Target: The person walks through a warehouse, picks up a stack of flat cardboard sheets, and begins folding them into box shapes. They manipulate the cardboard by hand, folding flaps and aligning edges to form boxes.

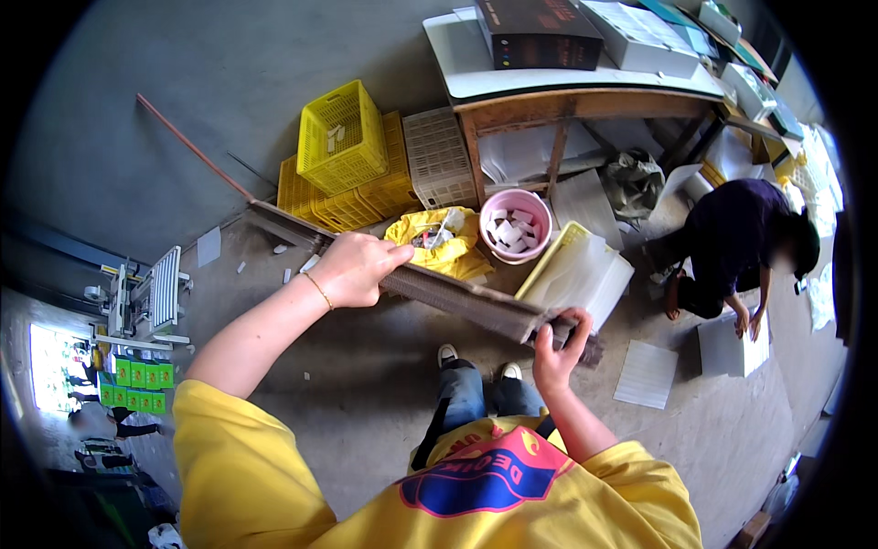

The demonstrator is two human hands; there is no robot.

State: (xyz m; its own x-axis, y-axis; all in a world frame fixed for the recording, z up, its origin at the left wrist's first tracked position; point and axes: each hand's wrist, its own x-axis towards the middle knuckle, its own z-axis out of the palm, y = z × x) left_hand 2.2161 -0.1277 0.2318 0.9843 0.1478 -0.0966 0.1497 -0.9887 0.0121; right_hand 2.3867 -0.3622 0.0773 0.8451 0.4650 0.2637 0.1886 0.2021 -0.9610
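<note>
A long, dark brown, finely ridged strip (457,295) runs slantwise across in front of me; its exact kind is unclear. My left hand (352,270) is closed over its middle, knuckles up. At the right end, which looks frayed, my right hand (560,352) grips with thumb and curled fingers. The strip's far left end lines up with a thin reddish pole (194,146); I cannot tell whether they are joined. Beyond the strip, on the floor, are a yellow bag (434,240) with mixed scraps and a pink bucket (516,227) holding white pieces.
Yellow crates (343,137) and a grey crate (441,156) stand by the wall. A table (585,84) bears boxes. Right of the bucket, a yellow basket (558,261) holds white sheets. A co-worker (732,238) crouches over a white box (732,348). A white sheet (646,373) lies on the floor.
</note>
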